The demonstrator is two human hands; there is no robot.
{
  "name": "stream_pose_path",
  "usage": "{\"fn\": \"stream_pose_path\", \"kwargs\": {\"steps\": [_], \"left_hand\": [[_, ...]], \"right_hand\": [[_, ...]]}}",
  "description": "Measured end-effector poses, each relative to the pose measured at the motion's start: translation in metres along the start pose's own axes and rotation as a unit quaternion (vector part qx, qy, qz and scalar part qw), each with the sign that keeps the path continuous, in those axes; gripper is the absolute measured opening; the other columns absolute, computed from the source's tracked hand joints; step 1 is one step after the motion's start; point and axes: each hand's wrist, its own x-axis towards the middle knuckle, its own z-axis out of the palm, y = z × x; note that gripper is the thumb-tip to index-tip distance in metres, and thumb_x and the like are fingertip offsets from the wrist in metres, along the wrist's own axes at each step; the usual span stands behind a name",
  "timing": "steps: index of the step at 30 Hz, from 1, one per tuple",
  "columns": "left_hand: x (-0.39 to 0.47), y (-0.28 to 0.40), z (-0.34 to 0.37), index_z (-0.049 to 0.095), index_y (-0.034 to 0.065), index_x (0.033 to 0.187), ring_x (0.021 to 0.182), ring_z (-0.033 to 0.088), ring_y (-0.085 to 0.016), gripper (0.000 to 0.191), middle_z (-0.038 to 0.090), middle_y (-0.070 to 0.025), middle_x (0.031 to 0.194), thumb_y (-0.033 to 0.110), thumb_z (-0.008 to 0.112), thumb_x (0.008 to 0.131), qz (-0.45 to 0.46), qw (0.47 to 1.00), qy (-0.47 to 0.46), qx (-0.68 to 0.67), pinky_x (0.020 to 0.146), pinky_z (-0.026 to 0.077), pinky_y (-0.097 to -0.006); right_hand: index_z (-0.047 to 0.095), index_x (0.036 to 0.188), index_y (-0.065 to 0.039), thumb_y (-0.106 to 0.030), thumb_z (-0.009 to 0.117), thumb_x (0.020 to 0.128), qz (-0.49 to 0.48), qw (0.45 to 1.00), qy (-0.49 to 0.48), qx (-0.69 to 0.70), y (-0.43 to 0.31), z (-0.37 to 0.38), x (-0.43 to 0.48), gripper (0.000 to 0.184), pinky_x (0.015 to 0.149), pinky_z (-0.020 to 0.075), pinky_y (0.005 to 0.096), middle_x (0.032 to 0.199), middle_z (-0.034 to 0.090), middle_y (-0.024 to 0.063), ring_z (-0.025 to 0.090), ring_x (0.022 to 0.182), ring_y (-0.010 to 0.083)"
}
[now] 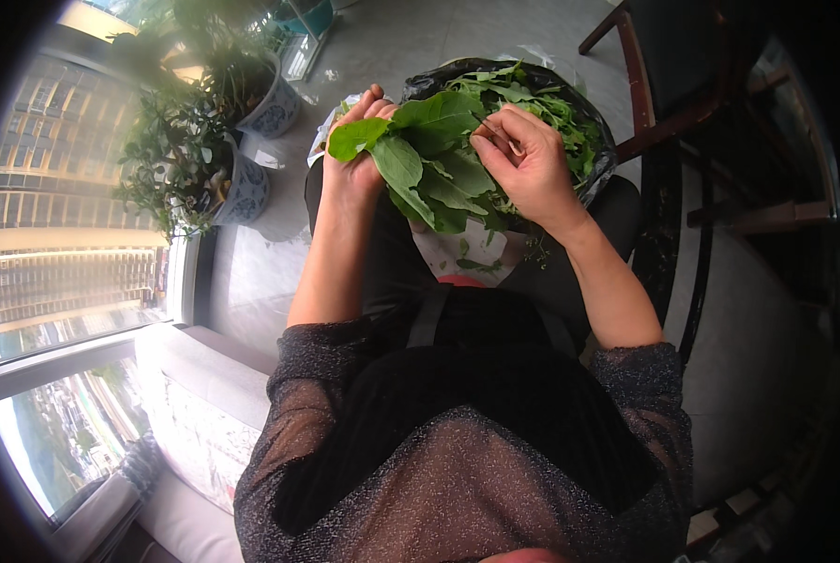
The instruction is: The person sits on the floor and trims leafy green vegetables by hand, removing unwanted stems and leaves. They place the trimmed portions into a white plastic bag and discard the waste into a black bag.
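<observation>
My left hand (360, 144) is turned palm up around a bunch of broad green leaves (434, 155), which fan out to its right and hide some of the fingers. Close to the right edge of that bunch is my right hand (529, 162), with thumb and forefinger pinched together. A thin dark stem or similar sliver shows at its fingertips; what exactly is between them is unclear. Behind both hands stands a black plastic bag (606, 158) filled with leafy greens (568, 119). Loose leaf pieces (480, 266) lie on a pale surface between my legs.
Potted plants in blue-and-white pots (247, 186) stand at the left by the window (75, 197). A light-coloured sofa (209, 394) is at the lower left. Dark wooden chairs (638, 91) stand at the right. A white plastic bag (318, 134) lies beyond my left hand.
</observation>
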Motion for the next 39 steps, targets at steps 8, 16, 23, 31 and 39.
{"fn": "stream_pose_path", "kwargs": {"steps": [8,16,23,31,39], "left_hand": [[-0.011,0.010,0.008,0.054,-0.0040,0.093,0.058,0.032,-0.011,0.008,0.030,0.0017,0.062,0.003,0.051,0.095,0.024,0.997,0.020,-0.073,0.055,0.033,-0.0249],[-0.051,-0.030,0.026,0.055,-0.0058,0.110,0.060,0.041,-0.008,0.021,0.058,-0.0093,0.090,0.004,0.057,0.092,0.072,0.986,0.081,0.129,0.056,0.038,-0.0212],[-0.044,-0.049,0.017,0.056,-0.0015,0.110,0.071,0.059,-0.014,0.018,0.061,-0.0070,0.087,0.007,0.056,0.094,0.020,0.980,0.114,0.159,0.082,0.053,-0.0306],[-0.047,-0.048,0.018,0.059,-0.0035,0.103,0.059,0.045,-0.009,0.020,0.054,-0.0007,0.071,0.011,0.064,0.090,0.030,0.953,0.119,0.277,0.066,0.047,-0.0261],[-0.039,-0.049,0.032,0.062,-0.0024,0.098,0.059,0.044,-0.010,0.019,0.049,0.0010,0.067,0.012,0.067,0.088,0.064,0.929,0.099,0.350,0.064,0.046,-0.0267]], "right_hand": [[0.063,0.092,-0.001,-0.001,0.061,0.090,0.162,0.983,0.023,0.083,0.025,-0.045,-0.010,0.003,0.052,0.0277,0.0176,0.070,0.044,-0.0093,0.035,0.060,-0.0012],[0.065,0.099,0.005,-0.011,0.062,0.090,0.146,0.976,-0.055,-0.153,0.051,-0.056,0.016,0.018,0.063,0.0426,0.0256,0.085,0.060,0.0036,0.052,0.072,0.0089],[0.066,0.093,-0.001,-0.027,0.068,0.083,0.040,0.927,-0.091,-0.362,0.076,0.000,0.069,0.028,0.066,0.0468,0.0350,0.083,0.062,0.0069,0.060,0.072,0.0239],[0.066,0.088,-0.004,-0.021,0.063,0.082,0.106,0.952,-0.115,-0.263,0.085,-0.009,0.086,0.019,0.068,0.0501,0.0376,0.083,0.067,0.0101,0.064,0.074,0.0268],[0.063,0.090,-0.003,-0.014,0.064,0.092,0.080,0.989,-0.088,-0.083,0.032,-0.072,0.095,0.012,0.057,0.0317,0.0187,0.075,0.051,-0.0100,0.039,0.065,-0.0011]]}}
